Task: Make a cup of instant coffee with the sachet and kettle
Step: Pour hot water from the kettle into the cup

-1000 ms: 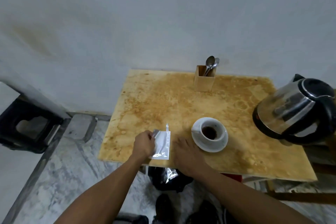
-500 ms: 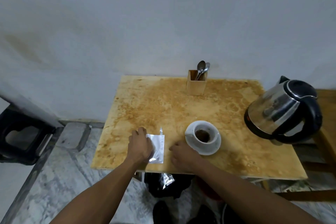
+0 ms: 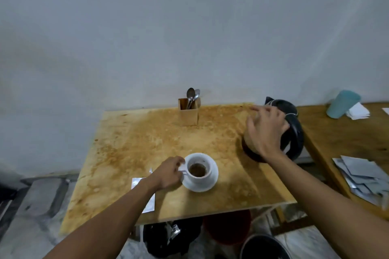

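Kettle [image 3: 291,130]: far right of the table [image 3: 130,145], close to its right edge; steel body and black handle, likely heavy if filled and hot on the metal, so best held by the handle. Right hand [image 3: 266,130] hangs in front of it, fingers spread, gripping nothing. Cup [image 3: 199,169]: white, fragile, powder inside, on saucer [image 3: 212,183] near the front edge; left hand [image 3: 168,173] curls at its handle. Sachet [image 3: 136,182]: flat, light, beneath the left forearm. Bare tabletop lies between cup and kettle.
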